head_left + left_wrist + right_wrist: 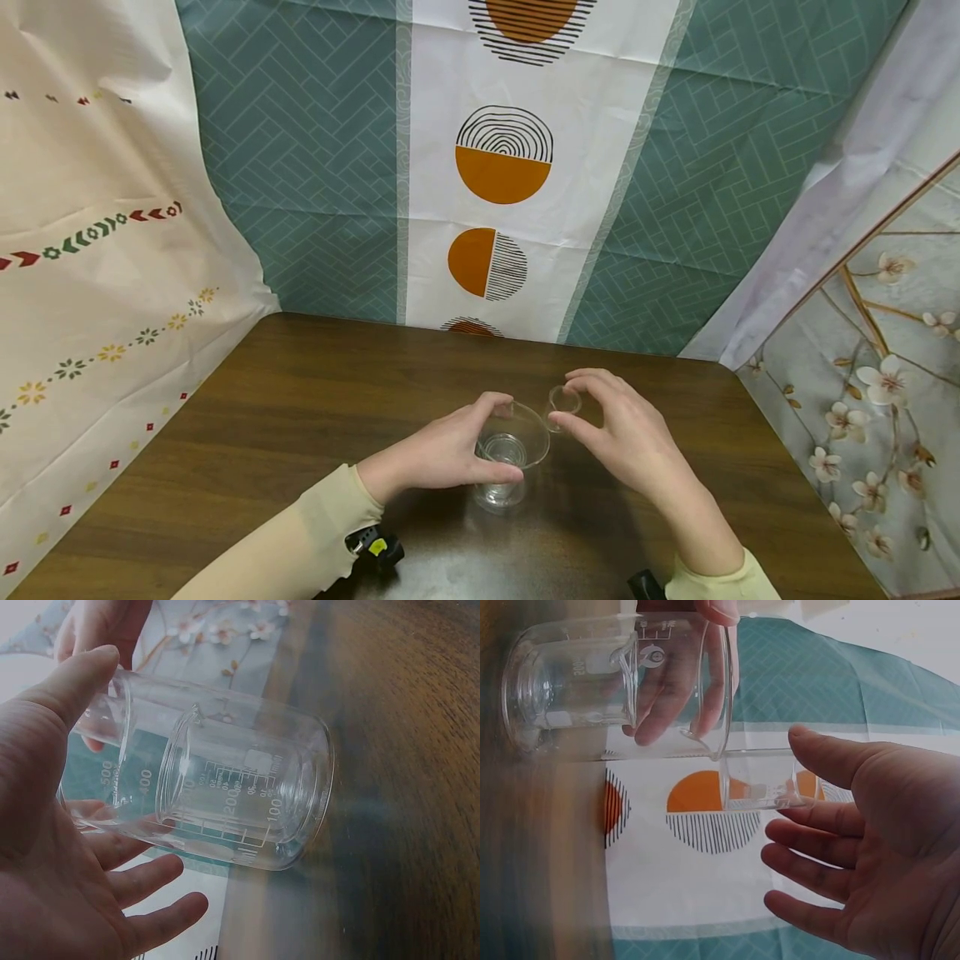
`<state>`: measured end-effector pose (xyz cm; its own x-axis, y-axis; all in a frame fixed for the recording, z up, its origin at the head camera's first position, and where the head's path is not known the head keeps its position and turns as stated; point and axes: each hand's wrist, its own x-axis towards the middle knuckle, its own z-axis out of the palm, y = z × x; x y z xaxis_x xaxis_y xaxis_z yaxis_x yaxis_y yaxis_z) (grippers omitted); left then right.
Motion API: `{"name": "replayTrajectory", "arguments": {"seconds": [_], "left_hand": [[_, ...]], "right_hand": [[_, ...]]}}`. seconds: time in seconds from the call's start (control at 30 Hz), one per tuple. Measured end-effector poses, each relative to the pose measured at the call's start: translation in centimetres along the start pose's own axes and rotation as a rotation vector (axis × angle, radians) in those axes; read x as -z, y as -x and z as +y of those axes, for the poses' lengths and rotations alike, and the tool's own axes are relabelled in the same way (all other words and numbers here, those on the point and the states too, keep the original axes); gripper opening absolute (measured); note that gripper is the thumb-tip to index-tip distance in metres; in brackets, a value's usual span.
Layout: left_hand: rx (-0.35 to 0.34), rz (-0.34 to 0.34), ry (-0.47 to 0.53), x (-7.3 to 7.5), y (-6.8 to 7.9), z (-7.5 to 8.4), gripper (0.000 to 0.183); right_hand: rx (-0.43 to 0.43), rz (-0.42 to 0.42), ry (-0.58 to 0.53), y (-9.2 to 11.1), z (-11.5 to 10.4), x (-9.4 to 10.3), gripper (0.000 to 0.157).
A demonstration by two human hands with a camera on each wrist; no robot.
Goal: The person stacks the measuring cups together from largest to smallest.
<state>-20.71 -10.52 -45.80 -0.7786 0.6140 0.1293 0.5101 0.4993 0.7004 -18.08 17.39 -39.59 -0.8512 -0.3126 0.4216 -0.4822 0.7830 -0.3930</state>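
Observation:
My left hand (457, 446) holds a large clear glass beaker (210, 851) near its rim, thumb on one side and fingers on the other. The beaker is upright, its base at the tabletop. Inside it sits a smaller graduated beaker (581, 682), well below the large rim. Between thumb and index finger, my right hand (630, 429) pinches a small clear beaker (757, 780). In the right wrist view this small beaker is beside the large beaker's rim, outside it; whether the two glasses touch I cannot tell. The other right fingers are spread.
A dark brown wooden table (315, 400) lies under both hands. Behind it hangs a green and white patterned cloth (322, 167). A cream cloth (112, 292) borders the left side, and a floral sheet (862, 400) the right.

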Motion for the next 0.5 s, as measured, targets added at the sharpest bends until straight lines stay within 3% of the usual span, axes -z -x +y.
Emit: {"name": "replayTrajectory", "arguments": {"seconds": [0.5], "left_hand": [[0.005, -0.008, 0.01, 0.05, -0.02, -0.01, 0.099]], "right_hand": [[0.014, -0.008, -0.046, -0.2, -0.41, -0.49, 0.037]]}}
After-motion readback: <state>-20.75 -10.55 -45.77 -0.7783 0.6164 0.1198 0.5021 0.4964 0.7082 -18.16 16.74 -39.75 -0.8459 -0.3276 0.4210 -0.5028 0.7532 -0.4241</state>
